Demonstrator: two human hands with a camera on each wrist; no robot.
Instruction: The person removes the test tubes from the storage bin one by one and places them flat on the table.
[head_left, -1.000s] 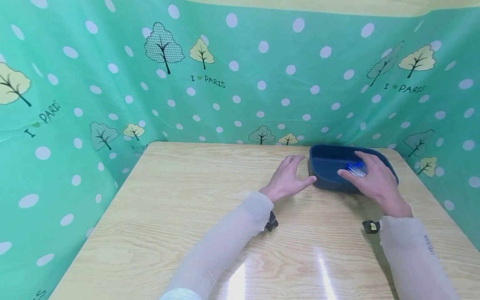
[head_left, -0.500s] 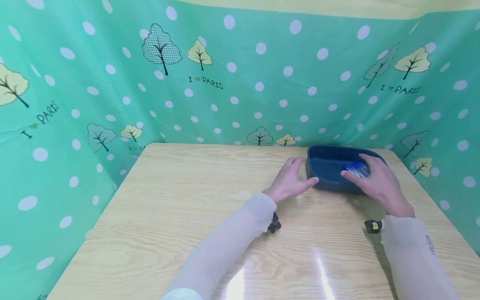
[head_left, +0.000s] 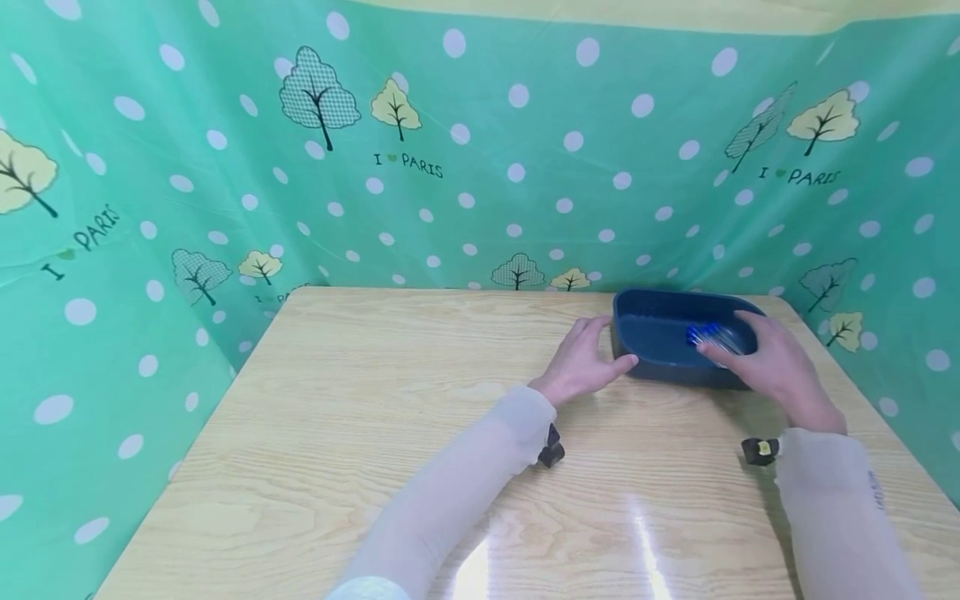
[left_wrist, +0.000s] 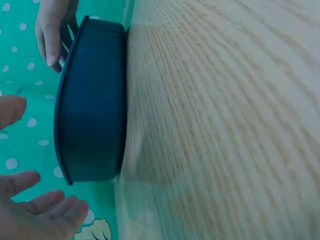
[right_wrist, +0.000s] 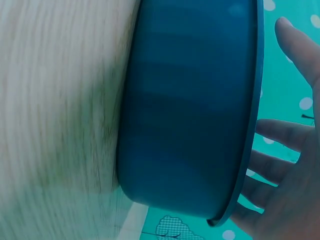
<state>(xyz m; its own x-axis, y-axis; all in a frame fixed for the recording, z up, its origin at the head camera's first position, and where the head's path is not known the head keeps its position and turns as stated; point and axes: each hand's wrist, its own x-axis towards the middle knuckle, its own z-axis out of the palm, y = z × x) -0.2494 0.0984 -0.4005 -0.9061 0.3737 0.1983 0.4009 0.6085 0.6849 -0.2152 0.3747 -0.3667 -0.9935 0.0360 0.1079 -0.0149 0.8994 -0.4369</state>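
Note:
A dark blue plastic tub (head_left: 667,372) with rounded corners stands at the back right of the table. Inside it lies a small bundle of thin clear sticks with blue ends (head_left: 703,334), partly hidden behind the right thumb. At the tub's left end is my left hand (head_left: 577,362), thumb and fingers spread apart, fingertips right by the wall. My right hand (head_left: 783,367) hovers at the tub's right end, also spread, its thumb over the front rim. In the right wrist view, the fingers (right_wrist: 272,167) extend straight past the tub's rim. Neither hand grips anything.
The wooden table (head_left: 360,417) runs up to a green polka-dot curtain (head_left: 465,150) with printed trees, close behind the tub. Small black wrist cameras hang at the left cuff (head_left: 528,412) and right cuff (head_left: 813,446).
My right hand has drifted a little to the right, showing more of the blue-ended bundle. The left hand has come slightly closer to the tub's left end. The head view has shifted a little.

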